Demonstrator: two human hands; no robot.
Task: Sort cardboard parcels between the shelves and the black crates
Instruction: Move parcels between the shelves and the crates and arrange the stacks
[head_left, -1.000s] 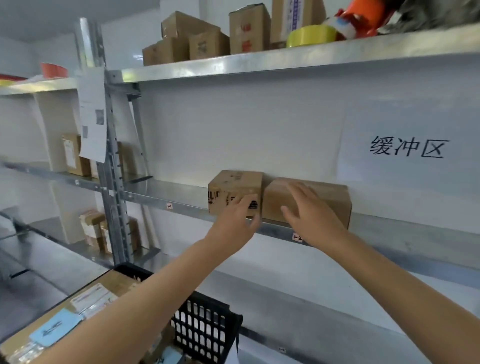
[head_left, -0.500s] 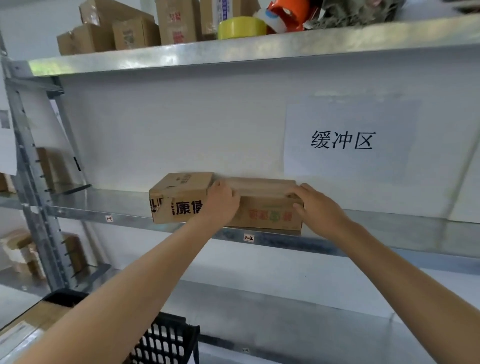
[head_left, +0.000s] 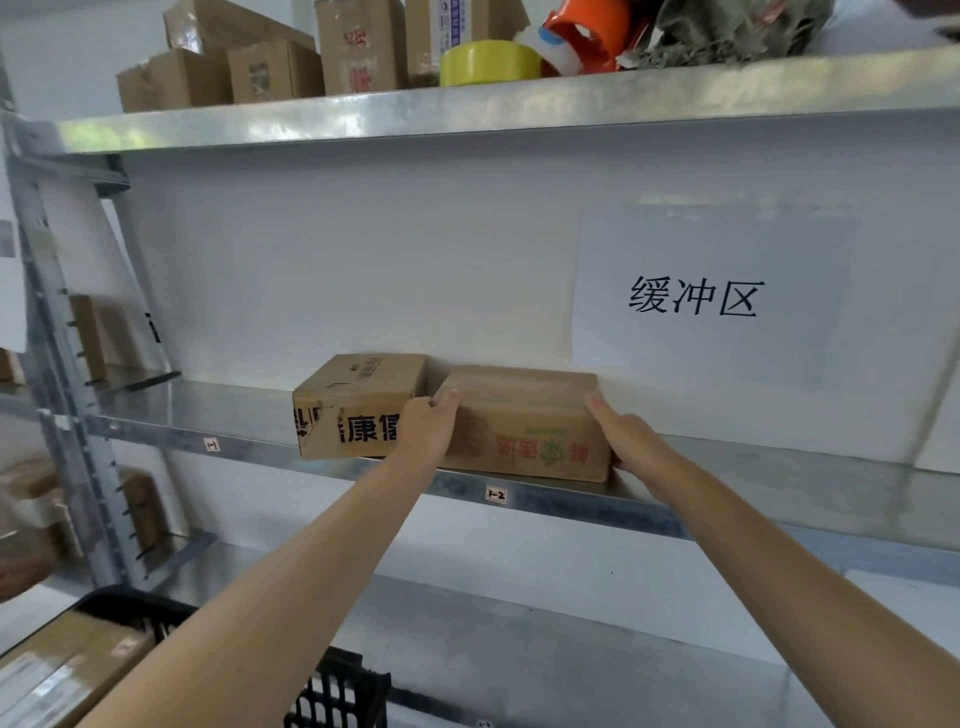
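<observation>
Two cardboard parcels sit side by side on the middle metal shelf (head_left: 753, 493). The right parcel (head_left: 524, 426) is wide, with red and green print on its front. My left hand (head_left: 426, 431) grips its left end, thumb over the top edge. My right hand (head_left: 626, 441) grips its right end. The left parcel (head_left: 348, 405) carries black characters and torn tape and touches the held one. A black crate (head_left: 337, 691) at the bottom left holds a large labelled parcel (head_left: 67, 670).
The top shelf (head_left: 363, 119) carries several small boxes, a yellow tape roll (head_left: 488, 62) and an orange tape dispenser (head_left: 587, 31). A white paper sign (head_left: 696, 296) hangs on the back wall. More parcels stand on shelves at the far left behind the upright post (head_left: 67, 389).
Both hands went from reaching toward the parcels to clasping the right parcel at its two ends. The view has moved closer and to the right.
</observation>
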